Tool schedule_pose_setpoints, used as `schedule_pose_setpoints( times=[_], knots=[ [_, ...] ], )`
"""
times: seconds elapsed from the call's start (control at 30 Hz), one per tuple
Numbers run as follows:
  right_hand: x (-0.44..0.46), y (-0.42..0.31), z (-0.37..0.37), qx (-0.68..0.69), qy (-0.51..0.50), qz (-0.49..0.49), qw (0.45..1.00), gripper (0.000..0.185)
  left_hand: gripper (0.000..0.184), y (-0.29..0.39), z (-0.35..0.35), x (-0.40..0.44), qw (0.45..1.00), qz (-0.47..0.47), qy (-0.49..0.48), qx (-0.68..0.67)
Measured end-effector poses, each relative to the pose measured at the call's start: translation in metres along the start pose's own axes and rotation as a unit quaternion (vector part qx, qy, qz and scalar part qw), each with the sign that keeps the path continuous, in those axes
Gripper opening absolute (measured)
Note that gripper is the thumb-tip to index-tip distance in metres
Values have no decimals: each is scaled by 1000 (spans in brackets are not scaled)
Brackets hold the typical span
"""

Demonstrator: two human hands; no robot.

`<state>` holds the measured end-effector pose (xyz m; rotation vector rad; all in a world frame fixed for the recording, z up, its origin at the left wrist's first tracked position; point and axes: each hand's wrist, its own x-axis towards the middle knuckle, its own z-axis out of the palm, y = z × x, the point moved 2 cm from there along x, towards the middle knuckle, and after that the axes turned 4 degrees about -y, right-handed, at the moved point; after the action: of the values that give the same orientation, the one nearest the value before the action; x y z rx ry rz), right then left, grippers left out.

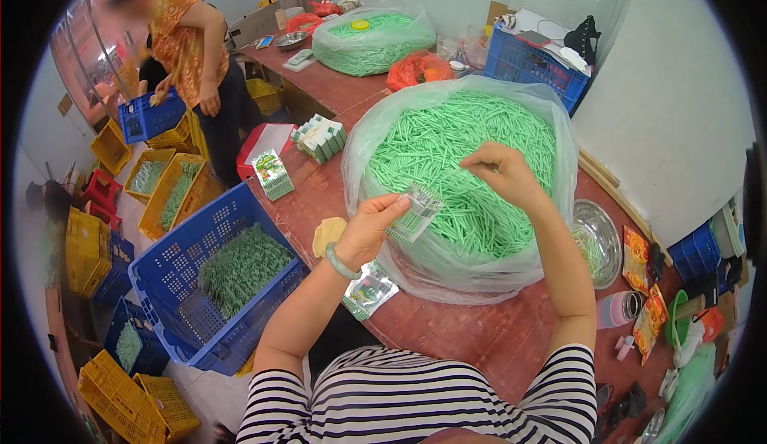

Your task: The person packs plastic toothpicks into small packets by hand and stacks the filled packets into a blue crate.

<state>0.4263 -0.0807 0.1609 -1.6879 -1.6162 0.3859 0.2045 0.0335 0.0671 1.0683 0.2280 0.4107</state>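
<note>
My left hand (369,224) grips a small clear packet (415,214) with green sticks showing inside it, held at the near left edge of a big plastic bag (363,180). Thin green sticks (463,120) fill that bag in a loose heap. Over the heap, my right hand (503,171) has its thumb and fingertips pinched together; whatever they hold, if anything, is too small to make out. Below my left wrist lies a stack of printed packets (371,291), and a yellowish cloth (327,235) rests beside that wrist.
A blue crate (232,340) of green bundles stands left of the red table (447,332). Packet stacks (319,138) sit at its left edge. A metal bowl (598,244) and pink cup (619,310) are at right. Another person (192,53) stands near crates at back left.
</note>
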Motion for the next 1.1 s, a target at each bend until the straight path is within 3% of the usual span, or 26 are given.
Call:
schedule_pose_setpoints(
  times=[0.27, 0.43, 0.53, 0.63, 0.83, 0.93, 0.97, 1.03, 1.1],
  knots=[
    [-18, -35, 4, 53, -35, 4, 998, 12, 26, 2, 19, -1, 998, -44, -6, -44],
    [-13, -43, 14, 62, -56, 33, 996, 16, 26, -1, 27, -2, 998, -20, -56, 30],
    [-14, -45, 31, 36, -1, -18, 999, 18, 27, -4, 27, -3, 998, -20, -54, 17],
    [-21, -54, 48, -36, 8, -12, 999, 31, 29, -2, 24, -4, 999, -15, -43, -9],
    [-26, -53, 62, -71, 27, -161, 984, 58, 41, 3, 22, -8, 997, 19, -29, -72],
    [-22, -52, 59, 24, 81, -30, 996, 52, 41, 5, 21, -9, 996, 50, -18, -76],
    [-19, -53, 62, 47, 43, -7, 998, 50, 40, 6, 17, -10, 996, 62, -8, -71],
    [-9, -58, 75, 100, -51, 35, 993, 46, 40, 9, 9, -14, 994, 85, -11, 73],
    [0, -82, 96, -2, -42, -79, 996, 42, 36, 26, -7, -34, 962, 105, 19, 253]
  ],
)
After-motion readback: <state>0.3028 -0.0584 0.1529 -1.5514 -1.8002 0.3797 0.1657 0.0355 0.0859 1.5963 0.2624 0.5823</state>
